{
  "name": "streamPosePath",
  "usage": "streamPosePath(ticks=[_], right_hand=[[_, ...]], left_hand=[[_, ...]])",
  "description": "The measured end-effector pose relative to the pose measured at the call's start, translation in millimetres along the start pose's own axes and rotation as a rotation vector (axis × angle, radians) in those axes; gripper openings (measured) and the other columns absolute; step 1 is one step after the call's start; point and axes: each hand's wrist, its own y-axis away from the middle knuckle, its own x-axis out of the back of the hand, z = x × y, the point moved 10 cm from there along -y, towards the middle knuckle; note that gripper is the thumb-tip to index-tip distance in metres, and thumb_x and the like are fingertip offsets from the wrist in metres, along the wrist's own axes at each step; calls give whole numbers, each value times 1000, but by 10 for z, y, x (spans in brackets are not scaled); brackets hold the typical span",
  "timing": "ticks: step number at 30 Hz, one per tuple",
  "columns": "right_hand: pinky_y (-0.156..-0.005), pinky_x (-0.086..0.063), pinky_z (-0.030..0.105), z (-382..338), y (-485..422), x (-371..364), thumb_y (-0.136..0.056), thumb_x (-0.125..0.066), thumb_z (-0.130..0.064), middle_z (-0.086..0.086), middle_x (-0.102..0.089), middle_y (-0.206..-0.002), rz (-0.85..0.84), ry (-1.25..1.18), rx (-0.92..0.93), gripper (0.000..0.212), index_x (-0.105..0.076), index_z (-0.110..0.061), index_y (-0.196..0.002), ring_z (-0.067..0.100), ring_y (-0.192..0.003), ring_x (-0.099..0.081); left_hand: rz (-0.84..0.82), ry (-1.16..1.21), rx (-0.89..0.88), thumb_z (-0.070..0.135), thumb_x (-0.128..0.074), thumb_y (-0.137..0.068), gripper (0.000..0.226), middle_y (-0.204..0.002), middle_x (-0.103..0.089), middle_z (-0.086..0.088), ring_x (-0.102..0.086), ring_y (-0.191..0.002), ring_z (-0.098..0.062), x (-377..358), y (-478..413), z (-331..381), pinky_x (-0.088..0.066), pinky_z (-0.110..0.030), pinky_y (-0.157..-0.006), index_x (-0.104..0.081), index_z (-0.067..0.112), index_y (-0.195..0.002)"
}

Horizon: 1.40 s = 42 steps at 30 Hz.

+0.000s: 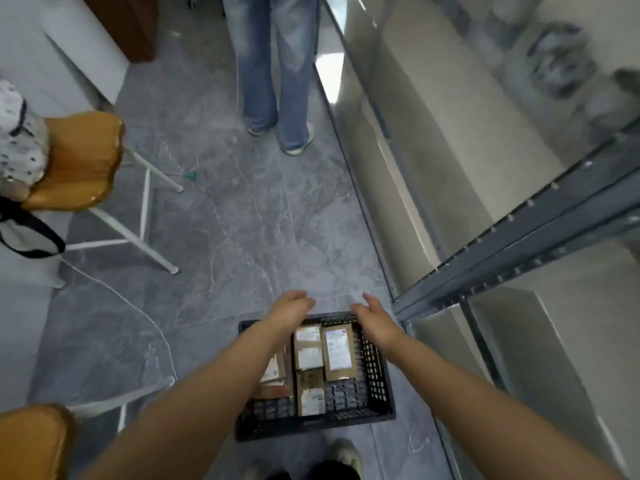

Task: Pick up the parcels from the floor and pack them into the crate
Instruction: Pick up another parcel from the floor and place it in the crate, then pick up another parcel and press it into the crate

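Observation:
A black lattice crate (375, 372) stands on the grey floor just ahead of my feet. Several brown parcels (337, 353) with white labels lie flat inside it, filling its far and middle part. My left hand (289, 308) hangs above the crate's far left rim, fingers loosely curled, nothing in it. Over the far right rim hovers my right hand (372, 317), fingers apart and empty. My left forearm hides part of the parcels on the crate's left side. No parcel shows on the floor around the crate.
A person in blue jeans (277, 74) stands further along the aisle. Metal shelving (519, 220) lines the right side. A wooden chair (79, 157) with white legs and a spotted bag stands at left; a second chair seat (31, 441) is at bottom left. A white cable (138, 310) crosses the floor.

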Motion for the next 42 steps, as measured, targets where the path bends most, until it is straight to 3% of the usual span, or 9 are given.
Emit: streamPosePath(ticks=[6,11,16,19,22,30,33,36,42], right_hand=[[-84,-42,31,-1620,1189,871,-94,-50,-30,6,-52,-130,34,-11,198,53,-36,-18,-143,18,-106,-54],[-57,-37,19,-2547,2001,1442,-96,-49,-19,5,-58,-114,101,-48,420,44,-41,-11,-138,5,-71,-52],[-54,-35,19,-2949,2504,1706,-96,-49,-20,7,-53,-137,206,-71,526,47,-38,-11,-141,12,-82,-57],[-55,-33,21,-3231,2795,1836,-96,-48,-18,14,-57,-131,251,-150,591,45,-39,-11,-139,17,-88,-54],[-60,-39,21,-3404,3024,1925,-95,-49,-18,12,-60,-125,304,-215,605,44,-40,-12,-137,18,-92,-56],[-66,-44,22,-3114,3516,2422,-93,-55,-20,8,-62,-118,592,-363,605,44,-44,-15,-135,16,-90,-59],[-69,-49,25,-2661,3902,2695,-92,-57,-19,5,-61,-111,755,-379,555,45,-46,-11,-134,14,-83,-61],[-90,-49,34,-2127,4333,2891,-92,-57,-18,8,-61,-115,857,-437,499,44,-46,-14,-134,20,-99,-63],[-95,-46,34,-997,5284,3001,-93,-55,-16,12,-61,-124,1050,-638,435,40,-48,-14,-132,17,-95,-61]], left_hand=[[-3,34,-241,23,-51,-95,32,-124,-57,-4,-55,-98,-18,191,1401,1787,-36,-27,-73,-52,16,-127],[17,79,-491,23,-48,-97,12,-106,-61,1,-59,-82,-12,329,2290,2719,-31,-21,-62,-52,22,-108],[9,53,-586,21,-53,-94,8,-101,-62,1,-58,-77,-8,451,2684,3055,-43,-22,-67,-57,23,-101],[-45,19,-692,24,-55,-92,5,-104,-65,3,-61,-88,-14,504,2921,3441,-39,-29,-83,-59,26,-95],[-112,-21,-775,23,-55,-92,13,-103,-65,3,-60,-81,-9,510,3122,3826,-41,-26,-75,-60,24,-105],[-421,-131,-875,19,-56,-93,20,-102,-65,-1,-61,-97,-19,-219,3358,4173,-41,-33,-89,-56,19,-113],[-524,-152,-893,17,-56,-92,21,-99,-65,-1,-62,-91,-18,-692,3530,4114,-41,-35,-93,-57,18,-113],[-664,-207,-904,16,-57,-92,20,-108,-66,-4,-63,-99,-20,-1211,3826,3903,-42,-34,-89,-58,17,-112],[-864,-358,-950,21,-60,-91,24,-107,-66,-2,-64,-96,-17,-2184,4636,3367,-45,-34,-89,-59,18,-115]])
